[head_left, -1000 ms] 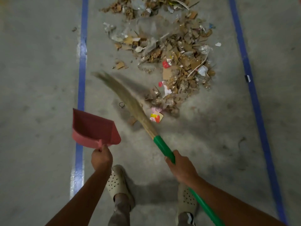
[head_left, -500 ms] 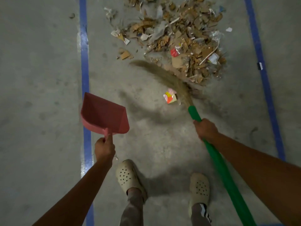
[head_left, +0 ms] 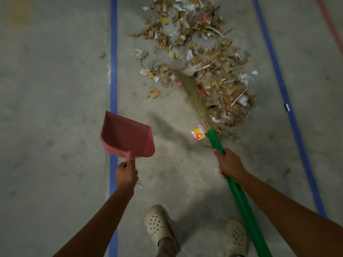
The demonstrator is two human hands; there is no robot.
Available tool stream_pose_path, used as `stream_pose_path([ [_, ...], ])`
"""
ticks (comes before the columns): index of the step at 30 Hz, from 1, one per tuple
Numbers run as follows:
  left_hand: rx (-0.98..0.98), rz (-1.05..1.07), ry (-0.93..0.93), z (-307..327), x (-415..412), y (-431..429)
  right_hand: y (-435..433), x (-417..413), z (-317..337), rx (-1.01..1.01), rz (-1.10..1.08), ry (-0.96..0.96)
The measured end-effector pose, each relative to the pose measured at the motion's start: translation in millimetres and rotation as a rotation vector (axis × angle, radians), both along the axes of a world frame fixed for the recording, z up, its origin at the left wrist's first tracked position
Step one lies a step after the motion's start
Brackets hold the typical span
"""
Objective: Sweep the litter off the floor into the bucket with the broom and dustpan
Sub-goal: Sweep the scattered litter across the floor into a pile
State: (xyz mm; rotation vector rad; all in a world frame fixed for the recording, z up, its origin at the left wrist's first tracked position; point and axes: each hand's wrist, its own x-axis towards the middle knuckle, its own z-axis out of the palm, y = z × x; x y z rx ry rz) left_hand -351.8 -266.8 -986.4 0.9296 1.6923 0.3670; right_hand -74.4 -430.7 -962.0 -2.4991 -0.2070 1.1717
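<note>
My left hand (head_left: 126, 174) grips the short handle of a red dustpan (head_left: 126, 135), held above the floor at centre left with its mouth facing away from me. My right hand (head_left: 230, 165) grips the green handle of the broom (head_left: 241, 199). Its straw bristles (head_left: 193, 93) reach forward into a pile of litter (head_left: 219, 76), cardboard scraps, paper and plastic, spread over the floor ahead. A small orange and pink wrapper (head_left: 198, 133) lies beside the broom's neck. No bucket is in view.
The concrete floor carries a blue tape line (head_left: 113, 71) on the left and another blue line (head_left: 284, 93) on the right. My feet in pale clogs (head_left: 157, 227) stand at the bottom. A lone cardboard scrap (head_left: 155, 93) lies left of the pile.
The broom swung from the left of the pile rightward and forward, and its bristles now lie in the litter. My view shifted, showing more of the pile. The dustpan stayed in my left hand.
</note>
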Motion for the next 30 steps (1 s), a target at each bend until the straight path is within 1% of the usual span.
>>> stream_pose_path([
  [3,0.043,0.033,-0.001,23.1,-14.8,38.9,26.4,-24.4,15.2,0.029,-0.005,0.036],
  [5,0.068,0.019,0.006,36.3,-27.8,63.6,45.1,-38.5,23.6,0.045,0.001,0.045],
  [9,0.102,0.032,0.035,46.2,-54.4,107.8,88.4,-62.2,29.8,0.084,0.055,0.059],
  [14,0.099,0.077,0.054,33.7,-68.6,141.2,147.3,-82.7,1.3,0.016,0.289,0.127],
  [18,0.044,0.103,0.098,11.4,-64.7,164.2,182.5,-86.5,-38.6,-0.111,0.414,0.155],
  [19,0.035,0.092,0.116,5.2,-60.6,171.2,188.1,-83.3,-50.2,-0.147,0.417,0.161],
  [21,0.022,0.056,0.149,-7.9,-51.5,186.8,195.6,-74.0,-70.4,-0.194,0.357,0.191],
  [24,0.002,-0.005,0.17,-24.2,-32.5,211.8,201.2,-51.3,-91.0,-0.209,0.226,0.154],
  [27,-0.01,-0.078,0.176,-35.2,-6.7,234.7,205.1,-21.9,-98.9,-0.207,0.154,0.113],
  [30,-0.015,-0.136,0.156,-36.1,25.9,252.4,210.9,9.9,-99.4,-0.159,0.045,0.088],
])
